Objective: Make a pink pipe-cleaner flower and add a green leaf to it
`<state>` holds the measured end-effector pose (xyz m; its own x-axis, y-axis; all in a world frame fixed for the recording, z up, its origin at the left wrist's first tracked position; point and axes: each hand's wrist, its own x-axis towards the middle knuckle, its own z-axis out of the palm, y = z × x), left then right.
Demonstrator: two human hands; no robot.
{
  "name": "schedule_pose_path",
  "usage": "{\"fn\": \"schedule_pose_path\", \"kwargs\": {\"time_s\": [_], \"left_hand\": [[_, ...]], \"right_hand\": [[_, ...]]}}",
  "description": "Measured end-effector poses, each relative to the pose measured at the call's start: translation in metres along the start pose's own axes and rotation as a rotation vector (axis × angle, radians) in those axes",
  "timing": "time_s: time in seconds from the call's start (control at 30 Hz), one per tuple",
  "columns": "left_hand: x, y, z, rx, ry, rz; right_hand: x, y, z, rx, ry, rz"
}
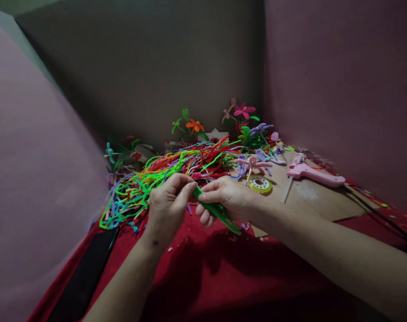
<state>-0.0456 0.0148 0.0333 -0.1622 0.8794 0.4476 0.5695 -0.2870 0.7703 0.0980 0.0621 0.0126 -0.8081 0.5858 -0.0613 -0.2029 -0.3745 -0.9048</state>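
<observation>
Bundle of green fuzzy strips [221, 213]: held in front of the person, above the red cloth of the desk [257, 281], slanting down toward the right, its lower ends fanned slightly apart.

Right hand [225, 196]: thumb and fingers gripped the bundle near its upper end; the strips passed out beneath the palm.

Left hand [169, 203]: thumb and index closed in a pinch at the bundle's upper tip, just beside the right thumb.

Loose strips [176, 163]: 1 large heap, many colours, beyond the hands.

Cardboard sheet [310, 203]: at right, carrying 1 pink glue gun [319, 174] with black cord [374, 209].

Tape roll [261, 184]: 1, yellow-edged, near the right wrist, beside 1 pale pink flower [253, 164].

Further flowers: 1 orange flower [195, 125] and 1 magenta flower [245, 110], upright behind the heap.

Flat black object [84, 275]: lay at left.
</observation>
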Motion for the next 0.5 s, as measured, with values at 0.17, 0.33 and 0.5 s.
{"fn": "schedule_pose_path", "kwargs": {"time_s": [0.17, 0.33, 0.5], "left_hand": [[-0.001, -0.006, 0.003, -0.24, -0.01, -0.136], [0.007, -0.015, -0.004, -0.55, -0.27, -0.366], [0.005, -0.017, -0.004, -0.419, -0.174, -0.348]], "right_hand": [[-0.001, -0.001, 0.004, -0.027, 0.057, 0.007], [0.001, 0.002, 0.003, -0.028, 0.053, 0.032], [0.002, 0.007, 0.002, -0.089, 0.068, -0.013]]}}
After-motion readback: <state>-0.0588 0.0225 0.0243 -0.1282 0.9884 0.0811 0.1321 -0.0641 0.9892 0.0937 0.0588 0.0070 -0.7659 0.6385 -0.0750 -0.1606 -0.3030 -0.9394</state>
